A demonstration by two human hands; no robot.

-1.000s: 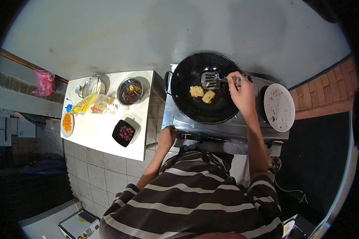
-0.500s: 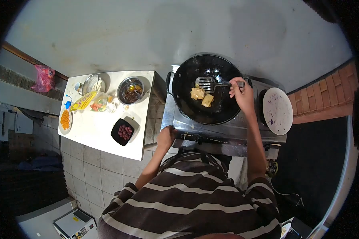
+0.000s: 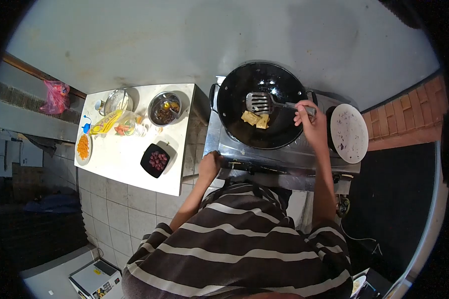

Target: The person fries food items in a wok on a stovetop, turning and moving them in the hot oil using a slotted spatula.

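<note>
In my right hand point(image 3: 312, 123) I grip the handle of a slotted metal spatula point(image 3: 259, 103). Its head is inside a black two-handled wok point(image 3: 279, 134), just above two golden folded food pieces point(image 3: 255, 119) that lie close together; whether it touches them I cannot tell. Oil glistens on the wok's surface. My left hand point(image 3: 211, 163) is closed at the front left corner of the metal stove point(image 3: 274, 162). What its fingers hold there, if anything, is hidden.
Right of the wok stands a white plate point(image 3: 349, 134) with dark specks. The white table point(image 3: 114, 162) at left bears a steel bowl point(image 3: 156, 118) of dark filling, a black dish point(image 3: 147, 167) of reddish pieces, a plate of orange bits point(image 3: 83, 147) and a yellow-printed bag point(image 3: 107, 122).
The spatula has shifted slightly right and my right hand has moved right and down with it. The two food pieces lie nearer together, their position changed a little. My left hand stays at the stove corner.
</note>
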